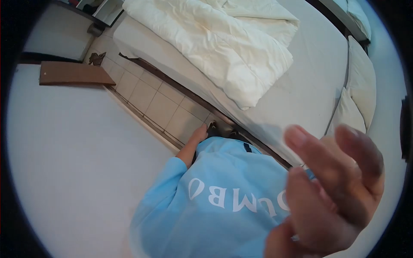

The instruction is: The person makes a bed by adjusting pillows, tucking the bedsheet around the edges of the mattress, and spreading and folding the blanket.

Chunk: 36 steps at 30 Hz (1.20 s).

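My right hand (331,185) is raised close to the camera on the right, blurred. Its fingers are bent and apart, and I see nothing held in them. Lower down, my left hand (199,133) hangs beside my body near my dark shoes; its fingers are too small to make out. I wear a light blue shirt (215,180) with white letters. In front of me is a bed with a pale fitted sheet (297,101). A rumpled cream duvet (241,56) lies bunched across its far part, apart from both hands.
Cream pillows (360,81) stand along the bed's right end. A tiled floor strip (161,103) runs between the bed's dark frame and a broad pale surface (81,150) on the left. A brown panel (75,73) and an open shelf (107,10) are at upper left.
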{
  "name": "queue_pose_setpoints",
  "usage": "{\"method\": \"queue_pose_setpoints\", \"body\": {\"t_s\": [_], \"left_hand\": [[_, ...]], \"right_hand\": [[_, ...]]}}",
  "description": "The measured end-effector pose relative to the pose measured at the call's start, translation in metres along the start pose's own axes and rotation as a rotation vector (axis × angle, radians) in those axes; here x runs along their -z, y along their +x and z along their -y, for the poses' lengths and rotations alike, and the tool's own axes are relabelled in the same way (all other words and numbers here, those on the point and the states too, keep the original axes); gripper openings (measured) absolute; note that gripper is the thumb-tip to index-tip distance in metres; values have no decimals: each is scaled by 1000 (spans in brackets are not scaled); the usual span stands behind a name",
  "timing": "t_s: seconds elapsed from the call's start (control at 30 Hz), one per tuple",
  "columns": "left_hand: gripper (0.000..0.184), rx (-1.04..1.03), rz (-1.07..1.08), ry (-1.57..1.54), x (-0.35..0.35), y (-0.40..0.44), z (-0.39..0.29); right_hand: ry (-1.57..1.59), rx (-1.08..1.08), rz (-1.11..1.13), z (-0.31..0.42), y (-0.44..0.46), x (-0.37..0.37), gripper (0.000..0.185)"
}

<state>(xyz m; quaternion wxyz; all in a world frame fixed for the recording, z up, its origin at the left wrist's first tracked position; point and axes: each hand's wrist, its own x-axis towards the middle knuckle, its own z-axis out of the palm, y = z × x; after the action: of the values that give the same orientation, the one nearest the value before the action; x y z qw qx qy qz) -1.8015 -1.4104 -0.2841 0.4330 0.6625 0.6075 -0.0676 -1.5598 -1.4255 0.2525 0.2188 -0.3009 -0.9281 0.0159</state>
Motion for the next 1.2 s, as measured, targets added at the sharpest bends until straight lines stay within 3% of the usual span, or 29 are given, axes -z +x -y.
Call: {"method": "queue_pose_setpoints", "body": {"t_s": [0.1, 0.2, 0.27, 0.33, 0.37, 0.47, 0.57, 0.63, 0.77, 0.87, 1.03, 1.2], "left_hand": [[29, -60, -16, 14, 5, -6, -5], [30, -54, -252, 64, 26, 4, -9], [33, -58, -340, -192, 65, 17, -14], [34, -270, -665, 57, 126, 8, -45], [35, -371, -836, 185, 152, 7, -50], [38, -451, -871, 334, 194, 67, -17], [31, -590, -775, 593, 239, 94, -6], [25, -658, -725, 734, 258, 113, 4], [17, -967, -366, 618, 298, 133, 12], [11, -1091, -265, 704, 305, 147, 12], [6, -1320, -113, 916, 321, 153, -3], [8, -1325, 81, 1014, 317, 170, -4]], "right_hand": [[82, 83, -34, -2, 2, -7, 19], [210, 200, -97, -22, 17, -23, 16], [281, 271, -145, -40, 36, -41, 15], [334, 250, -173, -63, 56, -69, 14], [353, 176, -161, -75, 64, -88, 13], [310, -267, -1, -110, 76, -180, 10], [231, -546, 241, -132, 54, -335, 13], [172, -648, 433, -138, 56, -385, 20], [-117, -858, 530, -152, 51, -473, 15], [-162, -995, 568, -159, 59, -490, 11], [-157, -808, 643, -161, 67, -485, 10], [-166, -740, 667, -147, 78, -467, 10]]}}
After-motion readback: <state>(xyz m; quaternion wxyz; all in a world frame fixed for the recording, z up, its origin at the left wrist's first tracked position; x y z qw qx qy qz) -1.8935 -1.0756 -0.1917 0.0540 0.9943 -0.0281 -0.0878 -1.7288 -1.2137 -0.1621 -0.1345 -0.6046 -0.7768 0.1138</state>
